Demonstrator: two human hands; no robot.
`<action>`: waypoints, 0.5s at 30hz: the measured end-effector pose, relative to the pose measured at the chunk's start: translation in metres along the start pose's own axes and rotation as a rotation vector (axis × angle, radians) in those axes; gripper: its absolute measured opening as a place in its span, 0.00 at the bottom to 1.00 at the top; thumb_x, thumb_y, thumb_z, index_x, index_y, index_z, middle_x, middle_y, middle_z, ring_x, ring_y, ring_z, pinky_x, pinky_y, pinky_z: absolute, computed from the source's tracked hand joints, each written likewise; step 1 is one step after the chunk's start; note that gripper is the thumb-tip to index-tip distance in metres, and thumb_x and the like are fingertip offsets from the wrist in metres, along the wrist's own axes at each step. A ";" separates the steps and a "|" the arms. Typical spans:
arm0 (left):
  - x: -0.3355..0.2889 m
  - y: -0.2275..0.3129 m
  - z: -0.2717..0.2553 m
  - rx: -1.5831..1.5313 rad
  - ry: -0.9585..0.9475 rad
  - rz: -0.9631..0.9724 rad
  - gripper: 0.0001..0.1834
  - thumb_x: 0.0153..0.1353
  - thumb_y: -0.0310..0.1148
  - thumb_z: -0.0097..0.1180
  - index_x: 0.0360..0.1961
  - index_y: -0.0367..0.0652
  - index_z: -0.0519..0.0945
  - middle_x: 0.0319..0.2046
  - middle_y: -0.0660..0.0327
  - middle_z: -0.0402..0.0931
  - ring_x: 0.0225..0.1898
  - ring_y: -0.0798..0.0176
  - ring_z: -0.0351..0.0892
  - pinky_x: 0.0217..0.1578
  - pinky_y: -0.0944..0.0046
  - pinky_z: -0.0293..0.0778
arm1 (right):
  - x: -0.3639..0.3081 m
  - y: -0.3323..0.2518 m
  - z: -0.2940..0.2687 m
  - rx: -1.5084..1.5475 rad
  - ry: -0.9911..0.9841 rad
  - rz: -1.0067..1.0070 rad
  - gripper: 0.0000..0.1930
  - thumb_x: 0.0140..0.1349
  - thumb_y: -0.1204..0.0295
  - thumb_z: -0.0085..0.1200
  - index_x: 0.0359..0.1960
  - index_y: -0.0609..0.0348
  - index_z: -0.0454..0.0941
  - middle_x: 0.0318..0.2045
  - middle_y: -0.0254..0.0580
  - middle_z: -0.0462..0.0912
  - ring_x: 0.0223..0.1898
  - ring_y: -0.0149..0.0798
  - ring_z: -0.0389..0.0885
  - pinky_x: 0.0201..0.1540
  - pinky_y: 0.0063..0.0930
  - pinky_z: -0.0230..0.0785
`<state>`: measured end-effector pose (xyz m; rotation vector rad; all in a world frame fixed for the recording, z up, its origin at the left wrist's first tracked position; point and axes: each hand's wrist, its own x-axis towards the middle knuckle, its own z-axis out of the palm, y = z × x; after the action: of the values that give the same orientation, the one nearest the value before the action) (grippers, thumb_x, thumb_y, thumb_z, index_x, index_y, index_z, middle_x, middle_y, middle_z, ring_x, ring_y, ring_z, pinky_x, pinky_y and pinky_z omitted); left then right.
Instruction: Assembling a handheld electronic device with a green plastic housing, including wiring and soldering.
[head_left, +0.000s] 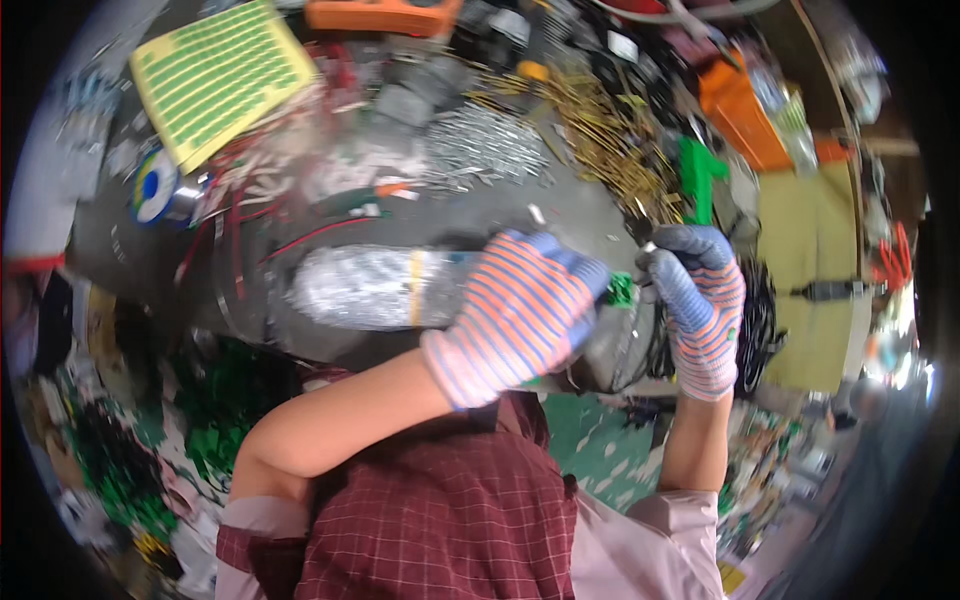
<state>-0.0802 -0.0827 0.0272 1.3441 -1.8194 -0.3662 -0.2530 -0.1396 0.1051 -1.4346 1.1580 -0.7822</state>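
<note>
Both hands wear striped knitted gloves with grey-blue fingers. My left hand [520,310] reaches across the middle of the table, its fingers closed and blurred. At its fingertips sticks out a small green part [620,290], apparently pinched there. My right hand [702,305] is raised just to the right, thumb and fingers pressed together around something small and pale that I cannot make out. A gap separates the two hands. Beside my left wrist lies a clear plastic-wrapped bundle [350,288] with a yellow band round it.
Silver metal pins [480,145] and brass-coloured strips [620,145] lie heaped at the back. A yellow sheet with green rows [222,80] is at far left, above a blue-and-white solder reel [155,187]. A green fixture [700,180], an orange bin [740,110] and black cables [760,325] stand right.
</note>
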 end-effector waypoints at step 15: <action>0.004 0.006 0.005 -0.107 0.001 -0.056 0.08 0.49 0.27 0.68 0.30 0.46 0.82 0.28 0.62 0.81 0.31 0.56 0.77 0.35 0.57 0.71 | -0.022 0.050 -0.026 0.189 -0.071 0.184 0.12 0.64 0.75 0.61 0.46 0.66 0.80 0.31 0.37 0.84 0.30 0.26 0.80 0.35 0.20 0.73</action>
<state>-0.0877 -0.0853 0.0298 1.3233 -1.7386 -0.4855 -0.2951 -0.1246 0.0647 -1.1730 1.1128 -0.6864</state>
